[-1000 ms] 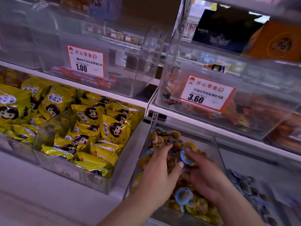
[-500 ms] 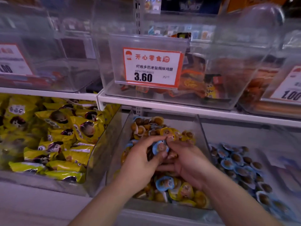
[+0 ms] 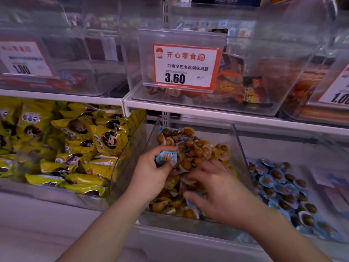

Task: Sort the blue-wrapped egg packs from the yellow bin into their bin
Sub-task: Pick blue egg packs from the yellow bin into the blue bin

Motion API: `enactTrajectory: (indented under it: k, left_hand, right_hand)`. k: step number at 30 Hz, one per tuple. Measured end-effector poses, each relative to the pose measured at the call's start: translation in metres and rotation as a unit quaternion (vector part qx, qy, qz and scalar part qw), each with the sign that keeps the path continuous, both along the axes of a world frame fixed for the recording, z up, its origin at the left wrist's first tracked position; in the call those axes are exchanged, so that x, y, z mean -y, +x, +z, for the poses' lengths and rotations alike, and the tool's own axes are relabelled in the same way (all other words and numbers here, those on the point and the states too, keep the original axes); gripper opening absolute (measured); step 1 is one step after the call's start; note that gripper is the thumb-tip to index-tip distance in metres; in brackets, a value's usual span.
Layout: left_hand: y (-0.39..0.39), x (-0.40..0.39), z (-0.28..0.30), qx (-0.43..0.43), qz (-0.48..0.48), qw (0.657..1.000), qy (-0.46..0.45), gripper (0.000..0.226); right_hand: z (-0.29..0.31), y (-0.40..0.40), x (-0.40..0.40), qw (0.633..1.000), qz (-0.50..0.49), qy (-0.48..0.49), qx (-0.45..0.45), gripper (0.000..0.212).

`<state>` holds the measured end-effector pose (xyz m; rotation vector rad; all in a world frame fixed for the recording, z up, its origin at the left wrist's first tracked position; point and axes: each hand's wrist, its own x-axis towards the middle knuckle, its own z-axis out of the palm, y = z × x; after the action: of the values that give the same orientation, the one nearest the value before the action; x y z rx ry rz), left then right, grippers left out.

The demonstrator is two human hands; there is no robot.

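Right hand (image 3: 222,193) dropped, fingers spread; left hand (image 3: 153,173) fingers pinch blue-wrapped egg pack (image 3: 167,157).

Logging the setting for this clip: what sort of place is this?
Most likely a shop's snack aisle. Clear plastic bins sit on white shelves, a printed price tag reads 3.60, and yellow snack bags fill a neighbouring bin. The left hand holds a blue-wrapped egg pack.

Shop shelves stocked with snacks in clear bins.
Yellow snack bags (image 3: 79,148) with cartoon faces fill the lower-left bin; on the white upper shelf (image 3: 188,108), a clear bin of orange packets (image 3: 230,86) carries a 3.60 price tag (image 3: 186,67), flanked by two blurred 1.00 tags.
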<state>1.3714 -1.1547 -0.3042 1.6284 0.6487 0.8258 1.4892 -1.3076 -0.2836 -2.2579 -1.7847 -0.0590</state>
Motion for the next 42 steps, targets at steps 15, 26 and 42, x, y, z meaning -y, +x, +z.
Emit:
enactTrajectory:
  k: [15, 26, 42]
  left_hand:
    - [-0.006, -0.002, -0.002, -0.022, -0.009, 0.999, 0.047, 0.009]
    - [-0.011, -0.001, -0.001, -0.045, -0.023, 0.996, 0.074, 0.012]
    - [0.014, 0.049, 0.010, 0.059, 0.030, 0.992, 0.111, 0.023]
  right_hand:
    - [-0.011, -0.018, -0.026, 0.999, -0.025, 0.004, 0.025, 0.033]
    - [-0.021, -0.016, -0.029, 0.999, 0.013, -0.028, 0.040, 0.034]
    - [0.017, -0.012, -0.015, 0.474, -0.095, 0.186, -0.856, 0.042]
